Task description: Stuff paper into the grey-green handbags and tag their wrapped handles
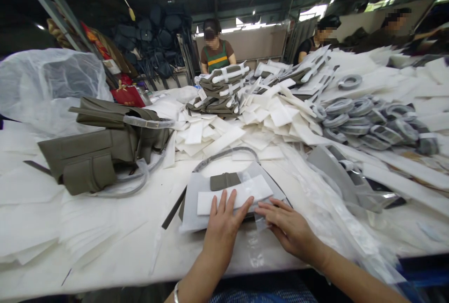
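A worker's left hand (224, 216), fingers spread, presses a white foam sheet (256, 188) onto a sheet-covered bag (198, 185) on the tabletop (147, 228), while the right hand (291, 226), fingers loosely extended, touches clear film (260, 222) at the bag's near edge, beside olive bags (91, 148) at left.

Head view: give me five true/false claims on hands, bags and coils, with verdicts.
1. The left hand's fingers rest on the white foam. True.
2. The right hand is at the far left corner of the bag. False: it is at the near right corner.
3. The bracelet is on the right wrist. False: left wrist.
4. The bag's handle arcs out on its far side. True.
5. The coils are piled at the left. False: right.
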Tool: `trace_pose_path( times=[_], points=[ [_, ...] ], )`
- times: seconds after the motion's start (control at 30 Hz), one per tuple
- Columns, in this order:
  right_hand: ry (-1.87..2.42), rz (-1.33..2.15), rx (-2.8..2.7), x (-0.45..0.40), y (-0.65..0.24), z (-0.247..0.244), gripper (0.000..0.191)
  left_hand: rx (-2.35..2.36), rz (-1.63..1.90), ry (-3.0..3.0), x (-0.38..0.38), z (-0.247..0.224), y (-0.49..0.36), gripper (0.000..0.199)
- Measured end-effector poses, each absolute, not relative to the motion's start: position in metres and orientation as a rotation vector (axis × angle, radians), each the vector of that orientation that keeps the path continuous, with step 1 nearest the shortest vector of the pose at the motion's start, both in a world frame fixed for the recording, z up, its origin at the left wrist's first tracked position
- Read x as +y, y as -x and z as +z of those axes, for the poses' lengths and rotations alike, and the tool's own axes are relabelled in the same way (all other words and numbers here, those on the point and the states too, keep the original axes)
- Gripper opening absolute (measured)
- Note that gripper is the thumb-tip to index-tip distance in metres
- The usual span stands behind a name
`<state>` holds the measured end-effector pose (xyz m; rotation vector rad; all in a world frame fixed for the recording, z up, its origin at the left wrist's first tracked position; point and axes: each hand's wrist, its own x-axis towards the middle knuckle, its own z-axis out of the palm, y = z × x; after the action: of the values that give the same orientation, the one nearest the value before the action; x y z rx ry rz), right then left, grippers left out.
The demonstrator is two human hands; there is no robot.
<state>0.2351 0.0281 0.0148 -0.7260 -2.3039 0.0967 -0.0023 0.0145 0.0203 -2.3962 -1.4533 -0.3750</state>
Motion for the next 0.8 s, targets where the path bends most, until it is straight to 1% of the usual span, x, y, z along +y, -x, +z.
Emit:
trace_pose_path(
  times=[0.1,0.2,0.3,0.4,0.5,0.57,0.7,0.8],
  points=[
    [0.672,0.007,-2.297,0.027,-0.237,-0.001,0.026,-1.449,-0.383,2.349,0.011,0.019,-0.007,0.075],
    [0.636,-0.06,-2.311,0.023,-0.24,-0.006,0.024,-1.373,-0.444,2.361,0.009,0.015,-0.007,0.057],
    [0.646,0.022,-2.369,0.021,-0.243,0.01,0.017,-1.271,-0.493,2.397,0.009,0.011,-0.003,0.047],
    [0.7,0.218,-2.356,0.034,-0.239,0.042,0.017,-1.264,-0.501,2.418,0.011,0.01,0.0,0.045],
    [0.837,0.27,-2.3,0.067,-0.224,0.07,0.024,-1.267,-0.504,2.4,0.012,0.011,-0.001,0.045],
    [0.88,0.272,-2.374,0.094,-0.209,0.076,0.029,-1.25,-0.511,2.377,0.013,0.011,-0.001,0.044],
    [1.007,0.276,-2.714,0.13,-0.186,0.064,0.043,-1.235,-0.505,2.356,0.014,0.01,-0.002,0.043],
    [1.149,0.234,-2.764,0.133,-0.183,0.049,0.043,-1.236,-0.519,2.353,0.015,0.008,-0.002,0.042]
  ],
)
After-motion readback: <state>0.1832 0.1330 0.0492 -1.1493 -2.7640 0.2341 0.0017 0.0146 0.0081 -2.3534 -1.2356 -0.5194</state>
